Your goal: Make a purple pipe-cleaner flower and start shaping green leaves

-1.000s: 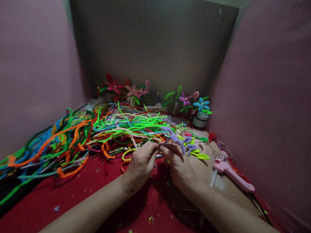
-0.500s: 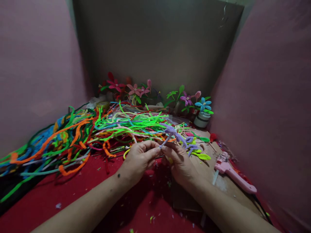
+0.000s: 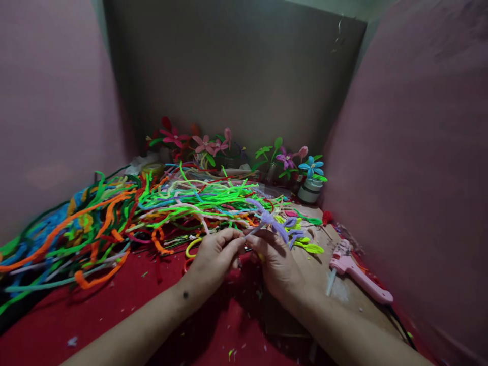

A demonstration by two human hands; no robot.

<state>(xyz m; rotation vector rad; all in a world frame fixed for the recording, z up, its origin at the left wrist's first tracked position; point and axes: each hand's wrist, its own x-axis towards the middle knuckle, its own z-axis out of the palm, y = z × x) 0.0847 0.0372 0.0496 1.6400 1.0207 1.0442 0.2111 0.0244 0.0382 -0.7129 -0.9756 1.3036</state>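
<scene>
A purple pipe-cleaner flower (image 3: 269, 218) is held by its stem between my two hands, low over the front of the table. My left hand (image 3: 221, 251) is closed, thumb and forefinger pinching the stem's lower end. Close beside it, my right hand (image 3: 274, 256) is closed too, its fingers on the stem under the petals. The petals spread up and to the right, partly over yellow-green pipe-cleaner leaves (image 3: 310, 247). Yellow-handled scissors (image 3: 191, 247) lie by my left hand, mostly hidden.
A heap of coloured pipe cleaners (image 3: 213, 198) covers the left and middle. A pink glue gun (image 3: 356, 272) rests on cardboard (image 3: 282, 325) at the right. Finished flowers stand along the back, a blue flower (image 3: 311, 166) in a white jar (image 3: 309, 190). Scraps dot the red cloth (image 3: 152, 310).
The flower's stem leans lower toward the left, and my fingers have shifted slightly along it. The whole view has moved a little to the left across the picture.
</scene>
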